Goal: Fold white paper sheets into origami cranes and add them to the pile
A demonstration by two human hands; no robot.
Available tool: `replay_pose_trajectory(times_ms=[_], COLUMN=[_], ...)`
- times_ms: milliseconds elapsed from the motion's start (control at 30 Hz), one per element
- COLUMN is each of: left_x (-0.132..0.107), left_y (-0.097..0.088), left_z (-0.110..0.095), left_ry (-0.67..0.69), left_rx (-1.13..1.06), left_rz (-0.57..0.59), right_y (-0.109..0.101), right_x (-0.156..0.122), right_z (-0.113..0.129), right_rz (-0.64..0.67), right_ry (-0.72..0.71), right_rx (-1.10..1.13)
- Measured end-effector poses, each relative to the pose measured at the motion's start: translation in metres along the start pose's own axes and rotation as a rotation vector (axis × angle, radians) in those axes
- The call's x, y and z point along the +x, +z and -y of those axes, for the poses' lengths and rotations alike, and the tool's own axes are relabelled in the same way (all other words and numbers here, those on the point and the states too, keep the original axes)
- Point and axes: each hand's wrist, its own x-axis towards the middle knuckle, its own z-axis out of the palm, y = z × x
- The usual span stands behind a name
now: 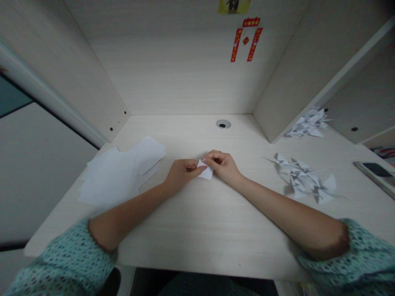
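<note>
A small folded piece of white paper (206, 172) is held between my two hands, just above the middle of the desk. My left hand (184, 172) pinches its left side, thumb lying across the front. From the other side my right hand (224, 165) grips the upper right part between thumb and fingers. The thumbs nearly meet at the paper's top. Fingers behind the paper are partly hidden. Left of my left hand lies a spread stack of white paper sheets (120, 174). Several folded paper cranes (304, 176) sit in a loose group to the right.
More folded paper cranes (310, 122) are heaped beside the right partition (293, 74). A phone (375, 172) lies near the desk's right side. At the back is a round cable hole (223, 124), below red paper strips (236, 45) on the back panel.
</note>
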Motion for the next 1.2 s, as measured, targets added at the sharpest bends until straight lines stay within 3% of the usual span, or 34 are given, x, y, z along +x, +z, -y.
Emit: replay_pose_trajectory(times_ms=[133, 333, 767, 1000, 1100, 1200], left_x=[0.003, 0.0051, 0.0031, 0.0041, 0.0058, 0.008], left_y=[-0.0015, -0.0065, -0.0043, -0.0011, -0.0035, -0.0061], left_z=[0.0034, 0.0009, 0.0018, 0.0061, 0.0059, 0.0066], left_ry=[-0.045, -0.083, -0.051, -0.044, -0.06, -0.072], left_rx=[-0.092, -0.243, -0.24, -0.244, -0.158, -0.167], left_rz=[-0.028, -0.201, -0.11, -0.066, -0.097, -0.177], right_y=[0.0006, -0.0003, -0.0003, 0.0027, 0.0035, 0.003], right_x=[0.0013, 0.0024, -0.002, -0.0005, 0.0009, -0.0001], right_z=[-0.0017, -0.0012, -0.0018, 0.0011, -0.0018, -0.0047], right_rz=[-0.044, -0.066, 0.032, -0.061, -0.083, -0.069], right_ry=[0.065, 0.036, -0.027, -0.008, -0.009, -0.11], right_rx=[0.095, 0.089, 0.053, 0.068, 0.115, 0.121])
